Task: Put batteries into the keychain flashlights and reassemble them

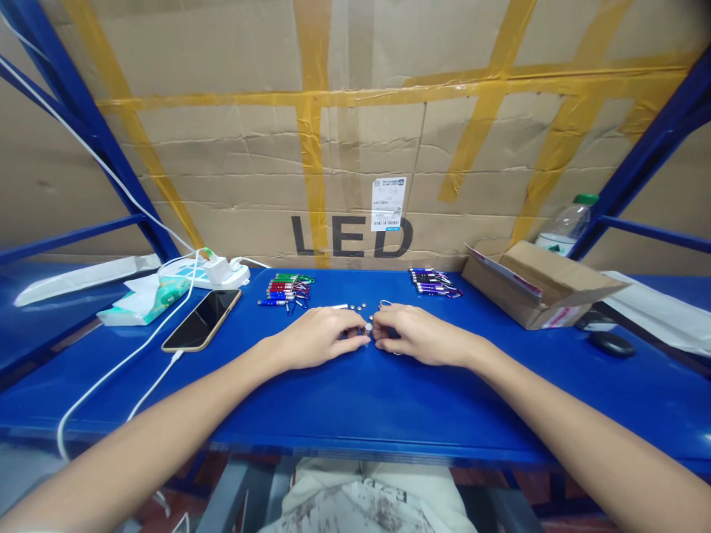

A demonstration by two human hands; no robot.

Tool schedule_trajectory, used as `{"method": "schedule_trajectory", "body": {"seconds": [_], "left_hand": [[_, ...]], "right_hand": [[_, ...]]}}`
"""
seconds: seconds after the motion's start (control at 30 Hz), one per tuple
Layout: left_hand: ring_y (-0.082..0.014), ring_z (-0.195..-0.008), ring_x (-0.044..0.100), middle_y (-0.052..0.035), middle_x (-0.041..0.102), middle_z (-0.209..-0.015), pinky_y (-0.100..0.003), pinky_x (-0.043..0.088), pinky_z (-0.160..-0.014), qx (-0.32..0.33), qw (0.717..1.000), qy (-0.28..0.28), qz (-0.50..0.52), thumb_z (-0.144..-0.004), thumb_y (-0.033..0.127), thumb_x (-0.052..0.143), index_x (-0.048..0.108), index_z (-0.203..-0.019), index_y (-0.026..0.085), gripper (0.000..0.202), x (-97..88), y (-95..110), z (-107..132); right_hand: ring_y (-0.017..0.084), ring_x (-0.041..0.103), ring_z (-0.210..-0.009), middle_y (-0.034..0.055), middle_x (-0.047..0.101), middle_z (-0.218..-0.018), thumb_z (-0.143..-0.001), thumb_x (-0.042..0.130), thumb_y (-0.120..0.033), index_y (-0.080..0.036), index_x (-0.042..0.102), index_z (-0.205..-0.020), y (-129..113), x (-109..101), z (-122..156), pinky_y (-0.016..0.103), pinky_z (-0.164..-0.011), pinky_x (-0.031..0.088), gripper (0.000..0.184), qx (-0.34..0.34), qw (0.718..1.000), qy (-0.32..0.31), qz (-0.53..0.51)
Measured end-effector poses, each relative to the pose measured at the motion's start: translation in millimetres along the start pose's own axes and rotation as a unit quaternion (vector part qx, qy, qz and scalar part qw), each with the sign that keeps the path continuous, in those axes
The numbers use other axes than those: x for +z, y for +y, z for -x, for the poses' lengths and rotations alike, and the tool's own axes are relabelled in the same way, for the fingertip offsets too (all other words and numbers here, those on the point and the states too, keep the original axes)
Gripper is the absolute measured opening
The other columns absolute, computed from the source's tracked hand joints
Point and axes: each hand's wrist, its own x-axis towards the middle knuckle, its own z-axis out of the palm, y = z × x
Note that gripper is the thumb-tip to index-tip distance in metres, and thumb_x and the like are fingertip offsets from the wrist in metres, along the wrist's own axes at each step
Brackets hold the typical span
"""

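Both hands rest knuckles-up on the blue table [355, 400], fingertips meeting at its middle. My left hand [319, 337] and my right hand [416, 334] pinch together around a small silver round part [368, 326]. Several small silver button cells [355, 306] lie in a loose row just beyond the fingers. A metal ring [385, 303] shows above my right hand. Behind the left hand lies a pile of small keychain flashlights [286, 289] in red, green and blue. A second pile of purple ones [433, 282] lies behind the right hand.
A phone [203, 319] on a white cable lies to the left, beside a tissue pack [144, 302] and a white power strip [208, 272]. An open cardboard box [533, 289], a plastic bottle [563, 226] and a black mouse [611, 343] are on the right. Taped cardboard forms the back wall.
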Motion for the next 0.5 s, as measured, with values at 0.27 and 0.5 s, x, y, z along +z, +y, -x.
{"method": "schedule_trajectory", "body": {"seconds": [0.27, 0.5], "left_hand": [[-0.0202, -0.083, 0.071, -0.0032, 0.078, -0.098, -0.029, 0.047, -0.075, -0.003, 1.000, -0.001, -0.002, -0.109, 0.034, 0.063, 0.073, -0.107, 0.020, 0.018, 1.1, -0.4, -0.1], [-0.0201, -0.083, 0.071, -0.0031, 0.078, -0.099, -0.029, 0.047, -0.074, -0.006, 1.000, -0.004, -0.002, -0.108, 0.033, 0.063, 0.074, -0.108, 0.020, 0.017, 0.9, -0.8, 0.1]], "right_hand": [[0.024, 0.060, -0.095, 0.0064, 0.067, -0.098, -0.105, 0.059, -0.018, -0.020, 0.059, -0.095, -0.8, 2.1, 0.8, 0.037, -0.088, 0.043, 0.009, 0.010, 1.000, -0.016, 0.023], [0.026, 0.059, -0.096, 0.0080, 0.065, -0.100, -0.111, 0.047, -0.025, -0.022, 0.054, -0.097, -3.8, 4.5, 0.6, 0.040, -0.087, 0.044, 0.016, 0.011, 0.999, -0.009, 0.043]]}}
